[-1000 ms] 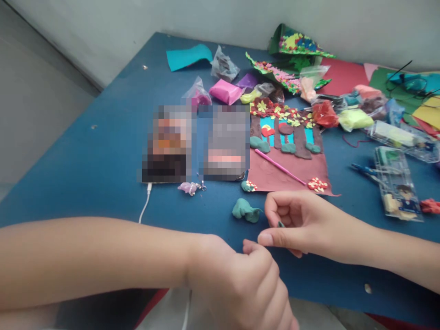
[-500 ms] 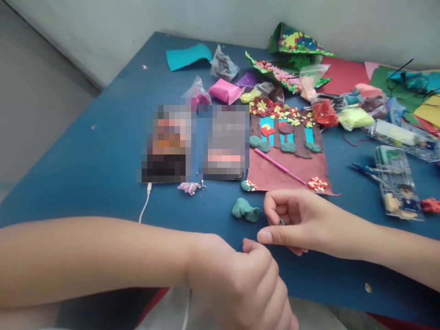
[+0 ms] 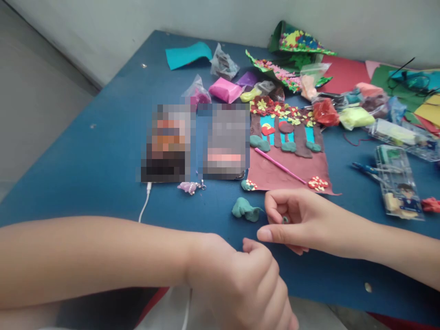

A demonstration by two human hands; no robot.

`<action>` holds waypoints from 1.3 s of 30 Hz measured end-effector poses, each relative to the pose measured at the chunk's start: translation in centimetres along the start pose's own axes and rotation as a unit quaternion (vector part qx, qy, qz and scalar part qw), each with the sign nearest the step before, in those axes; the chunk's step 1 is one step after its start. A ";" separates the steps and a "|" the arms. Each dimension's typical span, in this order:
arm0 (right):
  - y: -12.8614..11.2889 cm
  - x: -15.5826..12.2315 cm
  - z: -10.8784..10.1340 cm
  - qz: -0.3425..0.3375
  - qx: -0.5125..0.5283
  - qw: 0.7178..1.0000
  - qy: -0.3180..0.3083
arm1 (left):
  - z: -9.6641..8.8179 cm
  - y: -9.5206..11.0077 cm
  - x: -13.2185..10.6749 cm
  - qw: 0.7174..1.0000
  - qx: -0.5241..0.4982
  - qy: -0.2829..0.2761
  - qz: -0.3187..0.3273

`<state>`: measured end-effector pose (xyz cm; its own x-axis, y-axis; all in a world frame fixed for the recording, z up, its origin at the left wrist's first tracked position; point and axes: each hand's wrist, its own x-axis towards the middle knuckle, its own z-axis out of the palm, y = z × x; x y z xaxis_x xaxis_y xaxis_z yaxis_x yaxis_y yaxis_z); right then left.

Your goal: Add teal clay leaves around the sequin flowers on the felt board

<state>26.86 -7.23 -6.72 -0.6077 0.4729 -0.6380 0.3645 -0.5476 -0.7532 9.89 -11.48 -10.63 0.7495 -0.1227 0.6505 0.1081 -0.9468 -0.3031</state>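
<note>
Since the earlier frame, the small teal bit (image 3: 285,220) has shifted slightly farther back among the fingers of the right hand (image 3: 305,216); both hands keep nearly the same pose. The right hand holds this bit in loosely curled fingers, thumb set apart. The left hand (image 3: 249,284), near side, is folded with its palm hidden; whether it grasps anything cannot be told. A larger teal lump (image 3: 243,209) lies on the blue table (image 3: 103,183), just left of the right hand. Beyond, the clay picture (image 3: 266,178) appears well advanced: brown trunks (image 3: 304,143), yellow and red leaves (image 3: 261,107), teal mounds (image 3: 288,147) and a spotted red piece (image 3: 317,184) are in place. The near part is mostly plain, crossed by a pink stick (image 3: 280,166); the held bit and lump remain off it
</note>
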 end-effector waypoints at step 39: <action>-0.6 -0.9 -0.3 -0.251 -0.286 0.891 0.247 | 0.1 -0.1 -0.4 1.000 0.014 0.012 -0.014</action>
<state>27.38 -7.08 -5.76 -0.4622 0.8828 -0.0839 0.5205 0.1934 -0.8317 9.65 -11.26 -10.98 0.7298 -0.1040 0.6757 0.1474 -0.9412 -0.3040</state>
